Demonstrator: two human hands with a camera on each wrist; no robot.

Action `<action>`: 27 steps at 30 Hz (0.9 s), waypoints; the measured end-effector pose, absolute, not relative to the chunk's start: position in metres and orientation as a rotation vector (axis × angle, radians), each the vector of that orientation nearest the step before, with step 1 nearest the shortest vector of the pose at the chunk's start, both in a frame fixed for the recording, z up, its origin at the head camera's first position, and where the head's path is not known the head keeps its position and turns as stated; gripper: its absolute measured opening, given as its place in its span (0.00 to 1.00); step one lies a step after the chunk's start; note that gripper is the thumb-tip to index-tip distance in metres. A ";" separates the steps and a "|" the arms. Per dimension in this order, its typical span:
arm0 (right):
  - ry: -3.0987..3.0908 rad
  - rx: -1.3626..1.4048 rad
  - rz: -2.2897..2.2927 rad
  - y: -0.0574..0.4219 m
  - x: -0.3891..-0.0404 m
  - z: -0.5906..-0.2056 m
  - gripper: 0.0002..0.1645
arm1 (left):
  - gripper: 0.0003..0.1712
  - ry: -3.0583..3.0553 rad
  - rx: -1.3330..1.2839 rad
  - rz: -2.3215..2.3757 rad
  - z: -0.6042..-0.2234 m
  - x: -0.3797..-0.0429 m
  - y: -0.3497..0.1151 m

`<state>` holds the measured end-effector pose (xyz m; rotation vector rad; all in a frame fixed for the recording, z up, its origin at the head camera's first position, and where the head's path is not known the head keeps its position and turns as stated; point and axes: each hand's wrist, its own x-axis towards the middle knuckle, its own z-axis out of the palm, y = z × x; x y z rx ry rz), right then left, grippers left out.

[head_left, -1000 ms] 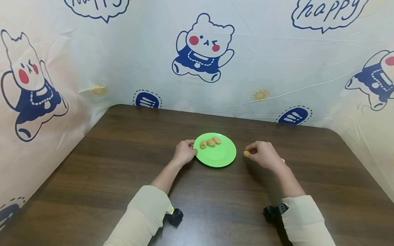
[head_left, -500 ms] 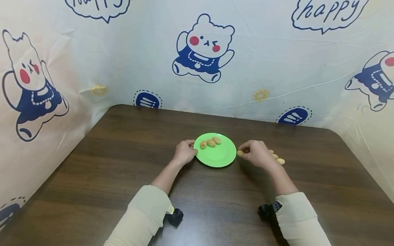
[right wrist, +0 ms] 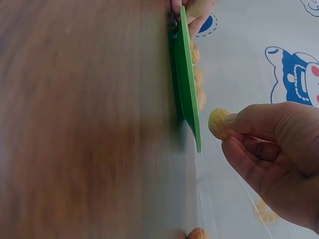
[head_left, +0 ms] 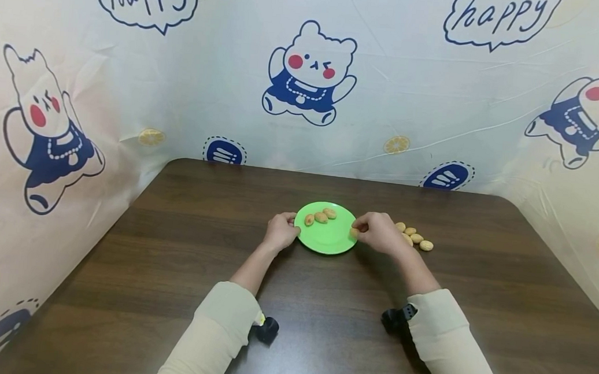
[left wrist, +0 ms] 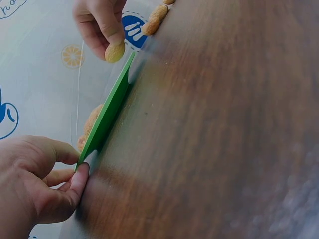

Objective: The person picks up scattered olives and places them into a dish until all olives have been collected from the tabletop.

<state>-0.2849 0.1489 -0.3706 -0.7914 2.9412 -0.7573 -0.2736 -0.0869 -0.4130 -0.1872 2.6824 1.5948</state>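
Observation:
A round green plate (head_left: 327, 241) lies on the table with three unshelled peanuts (head_left: 320, 217) near its far left side. My left hand (head_left: 281, 231) pinches the plate's left rim; in the left wrist view the thumb (left wrist: 79, 178) is under the edge and fingers are above. Between thumb and fingertips, my right hand (head_left: 380, 232) holds another peanut (right wrist: 218, 123) just over the plate's right rim. The right wrist view shows that peanut raised above the plate, apart from it. Right beside this hand, several peanuts (head_left: 416, 238) lie on the table, partly hidden by it.
The brown wooden table (head_left: 167, 293) reaches back to a pale printed cloth (head_left: 208, 76) with cartoon figures. A black wrist camera (head_left: 267, 331) hangs at the left cuff and another black camera (head_left: 394, 320) at the right cuff.
My right hand has moved left with its peanut, from the table right of the plate to over the plate's rim, uncovering more loose peanuts. The left hand and plate have stayed put.

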 end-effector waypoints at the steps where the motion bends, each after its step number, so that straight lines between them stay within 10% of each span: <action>1: 2.941 -0.793 -0.762 0.148 -0.285 -0.371 0.09 | 0.27 2.681 -0.188 1.595 -0.413 -0.273 -0.087; 27: 2.906 -0.872 -0.714 0.114 -0.291 -0.368 0.10 | 0.27 2.683 -0.194 1.580 -0.414 -0.275 -0.087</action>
